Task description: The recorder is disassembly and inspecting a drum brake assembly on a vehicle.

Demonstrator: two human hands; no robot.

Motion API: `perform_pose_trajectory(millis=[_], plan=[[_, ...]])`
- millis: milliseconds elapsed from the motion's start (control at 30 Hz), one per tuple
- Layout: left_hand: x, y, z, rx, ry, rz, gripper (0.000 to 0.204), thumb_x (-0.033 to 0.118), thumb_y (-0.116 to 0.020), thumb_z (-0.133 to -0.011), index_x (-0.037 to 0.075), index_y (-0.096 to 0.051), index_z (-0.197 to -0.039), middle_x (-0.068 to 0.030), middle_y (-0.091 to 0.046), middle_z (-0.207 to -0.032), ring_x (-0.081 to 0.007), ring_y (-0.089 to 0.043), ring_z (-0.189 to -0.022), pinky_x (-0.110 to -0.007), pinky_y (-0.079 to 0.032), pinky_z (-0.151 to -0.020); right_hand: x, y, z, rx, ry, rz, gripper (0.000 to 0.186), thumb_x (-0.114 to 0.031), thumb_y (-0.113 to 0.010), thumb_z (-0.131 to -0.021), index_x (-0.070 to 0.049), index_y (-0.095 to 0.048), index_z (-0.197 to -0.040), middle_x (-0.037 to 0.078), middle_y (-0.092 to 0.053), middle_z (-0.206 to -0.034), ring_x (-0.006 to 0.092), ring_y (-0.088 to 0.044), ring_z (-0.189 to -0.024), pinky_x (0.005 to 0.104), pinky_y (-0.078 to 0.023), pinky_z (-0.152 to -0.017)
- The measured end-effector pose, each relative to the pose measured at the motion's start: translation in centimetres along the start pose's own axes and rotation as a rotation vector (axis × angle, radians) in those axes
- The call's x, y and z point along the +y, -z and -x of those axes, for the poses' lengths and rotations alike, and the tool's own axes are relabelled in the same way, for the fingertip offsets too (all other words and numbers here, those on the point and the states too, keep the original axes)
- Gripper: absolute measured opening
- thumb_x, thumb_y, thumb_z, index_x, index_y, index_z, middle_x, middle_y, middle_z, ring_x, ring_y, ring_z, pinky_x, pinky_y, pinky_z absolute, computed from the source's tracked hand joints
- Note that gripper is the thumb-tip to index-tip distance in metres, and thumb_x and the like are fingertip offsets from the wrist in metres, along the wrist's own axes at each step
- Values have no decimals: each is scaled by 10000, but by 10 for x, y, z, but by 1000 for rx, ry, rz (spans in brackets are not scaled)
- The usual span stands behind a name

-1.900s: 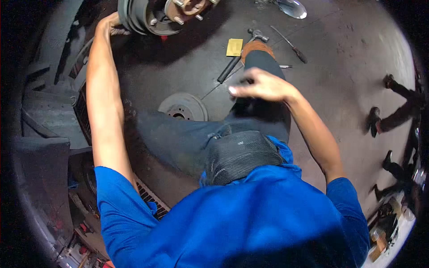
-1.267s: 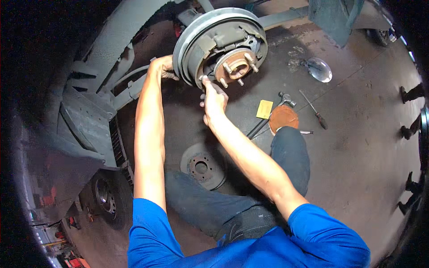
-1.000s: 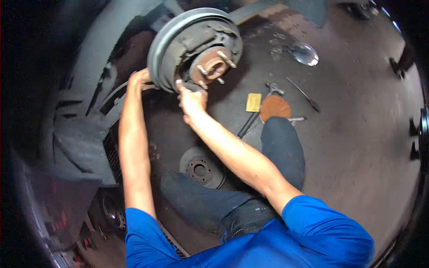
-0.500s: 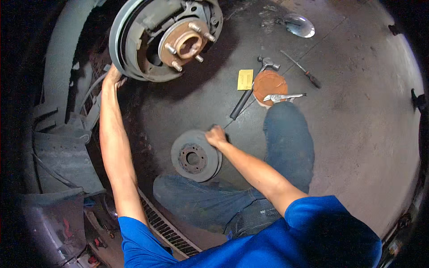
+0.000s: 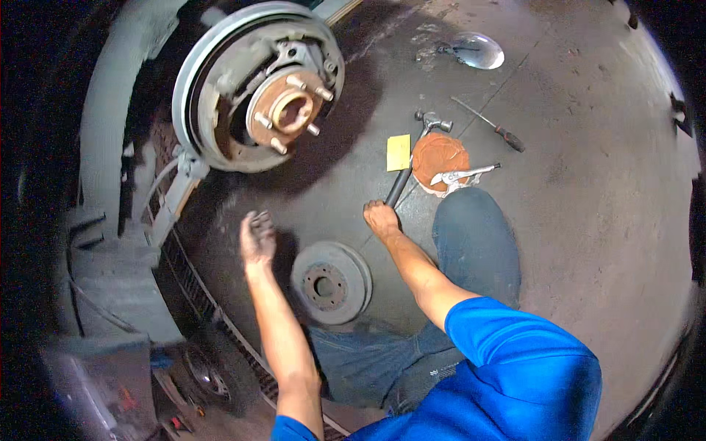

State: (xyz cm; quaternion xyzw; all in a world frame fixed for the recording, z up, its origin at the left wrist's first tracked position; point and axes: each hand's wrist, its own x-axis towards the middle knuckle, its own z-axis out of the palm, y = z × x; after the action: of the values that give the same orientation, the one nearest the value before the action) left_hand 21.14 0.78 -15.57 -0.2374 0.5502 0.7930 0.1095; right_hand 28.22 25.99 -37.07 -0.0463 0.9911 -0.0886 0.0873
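My right hand [image 5: 380,219] is closed round the black grip end of a claw hammer [image 5: 401,184], whose metal head lies on the floor beyond an orange round pad. My left hand [image 5: 258,237] hangs in the air below the wheel hub, its fingers loosely bent and apart, with nothing seen in it. Between my forearms a grey brake rotor [image 5: 346,289] lies on the floor by my leg. Above and to the left is the bare wheel hub [image 5: 257,131], rusty at its centre, with several studs sticking out and a backing plate round it.
Locking pliers [image 5: 457,176] rest on the orange pad [image 5: 439,153], beside a yellow paper [image 5: 398,152]. Farther right lies a screwdriver [image 5: 491,125]; a shiny metal dish [image 5: 482,51] sits at the back. A floor grate [image 5: 213,312] and grey vehicle body [image 5: 121,294] border the left.
My left hand has left the underside of the hub and come down and right. My right hand has moved from the rotor's edge to the hammer's handle and closed on it.
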Motion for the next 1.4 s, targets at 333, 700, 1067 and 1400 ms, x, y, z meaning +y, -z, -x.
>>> perform_pose_trajectory(millis=[333,700,1067,1400], plan=[[-168,-5,-37,-68,324,204,165,202,-536,-874,58,-548,-794,-95,-593,-743,-203,-552,-621,-272,-491,-603,-46,4,-42,-221,-475,-1477,567,-399,-505,-832,130,-596,-1018,335,-572,-1108,432,-541,-1107,447,-427,-929],[-225,-4,-57,27,254,411,319,291,-371,-933,40,-553,-1007,-137,-602,-1037,-272,-585,-936,-392,-483,-868,-60,57,-3,68,-128,-857,337,-184,-466,-867,4,-626,-1097,232,-628,-1071,381,-580,-1058,418,-447,-927],[-164,86,-197,618,-121,-1193,492,424,-431,-936,-3,-574,-1132,-211,-603,-1093,-389,-548,-1046,-478,-425,-914,37,225,26,-297,243,-259,351,-260,-583,-854,1,-611,-1087,232,-641,-1005,378,-610,-978,433,-479,-863],[-166,85,-165,420,-54,-1502,632,383,-410,-964,-8,-238,-1430,-257,-133,-1495,-453,-117,-1376,-525,-137,-1123,67,292,54,41,-159,-497,328,-289,-610,-820,4,-652,-961,194,-666,-847,308,-669,-819,398,-515,-770]])
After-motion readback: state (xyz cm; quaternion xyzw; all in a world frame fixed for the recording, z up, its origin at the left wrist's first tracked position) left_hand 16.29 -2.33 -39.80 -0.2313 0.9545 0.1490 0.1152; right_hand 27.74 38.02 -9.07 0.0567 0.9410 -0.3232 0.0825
